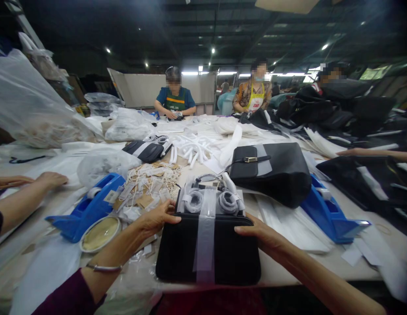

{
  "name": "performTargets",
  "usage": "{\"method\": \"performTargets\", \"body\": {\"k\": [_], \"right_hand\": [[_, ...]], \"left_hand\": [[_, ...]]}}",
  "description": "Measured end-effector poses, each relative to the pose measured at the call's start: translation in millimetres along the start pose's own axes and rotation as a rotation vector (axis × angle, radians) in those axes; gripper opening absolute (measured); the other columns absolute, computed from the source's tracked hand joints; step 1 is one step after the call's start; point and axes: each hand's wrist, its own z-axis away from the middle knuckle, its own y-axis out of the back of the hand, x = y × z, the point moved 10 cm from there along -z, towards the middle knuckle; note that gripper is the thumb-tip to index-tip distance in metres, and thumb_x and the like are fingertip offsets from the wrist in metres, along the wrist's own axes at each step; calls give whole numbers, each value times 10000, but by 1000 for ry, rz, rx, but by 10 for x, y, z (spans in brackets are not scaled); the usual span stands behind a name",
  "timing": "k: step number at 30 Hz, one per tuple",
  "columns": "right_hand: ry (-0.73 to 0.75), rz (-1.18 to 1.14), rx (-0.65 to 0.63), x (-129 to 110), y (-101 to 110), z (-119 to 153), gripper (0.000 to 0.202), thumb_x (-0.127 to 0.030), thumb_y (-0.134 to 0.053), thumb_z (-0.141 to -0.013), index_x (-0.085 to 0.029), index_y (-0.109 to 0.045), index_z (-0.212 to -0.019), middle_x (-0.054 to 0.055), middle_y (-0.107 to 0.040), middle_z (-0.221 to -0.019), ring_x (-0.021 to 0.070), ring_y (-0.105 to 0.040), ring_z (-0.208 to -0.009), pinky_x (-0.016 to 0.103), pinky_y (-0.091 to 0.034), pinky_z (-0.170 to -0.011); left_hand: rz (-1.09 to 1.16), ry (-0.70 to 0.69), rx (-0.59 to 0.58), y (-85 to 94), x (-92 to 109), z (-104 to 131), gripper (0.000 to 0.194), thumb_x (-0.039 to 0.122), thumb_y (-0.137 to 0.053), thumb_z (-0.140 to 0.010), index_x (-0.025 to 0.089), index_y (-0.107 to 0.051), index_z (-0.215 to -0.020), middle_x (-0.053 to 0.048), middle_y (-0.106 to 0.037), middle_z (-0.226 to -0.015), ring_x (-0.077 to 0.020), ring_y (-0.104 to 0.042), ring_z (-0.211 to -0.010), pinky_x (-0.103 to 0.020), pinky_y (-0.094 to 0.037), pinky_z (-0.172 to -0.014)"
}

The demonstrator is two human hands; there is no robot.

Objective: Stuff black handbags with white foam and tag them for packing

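A small black handbag is at the table's front edge, directly before me. A translucent wrapping strip runs down over its middle, and plastic-wrapped rings and a padded handle show along its top. My left hand grips the upper left corner, thumb on the front face. At the upper right side, my right hand holds the bag the same way. The fingers behind the bag are partly hidden. Behind it lies a bigger black bag with a gold-coloured buckle.
Blue tape dispensers stand on both sides. Left are a round dish and a pile of stringed tags. White foam tubes lie beyond. Another person's hands rest at left; co-workers sit across the table.
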Motion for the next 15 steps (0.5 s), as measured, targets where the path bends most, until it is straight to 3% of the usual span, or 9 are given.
{"method": "performTargets", "body": {"k": [7, 15], "right_hand": [[146, 62, 63, -84, 25, 89, 636, -316, -760, -627, -225, -571, -1228, 71, -651, -1193, 297, -592, -1102, 420, -425, -978], [91, -92, 90, 142, 70, 16, 575, -329, -741, -656, -198, -572, -1189, 76, -693, -1045, 292, -645, -980, 437, -484, -901]], "left_hand": [[225, -15, -162, -231, 2, 158, 573, 198, -722, -630, 276, -419, -1110, -11, -638, -1102, -218, -666, -941, -342, -506, -835], [306, -35, -106, -183, -165, 122, 587, 189, -751, -635, 243, -407, -1108, -34, -671, -1051, -225, -681, -919, -338, -526, -823]]}}
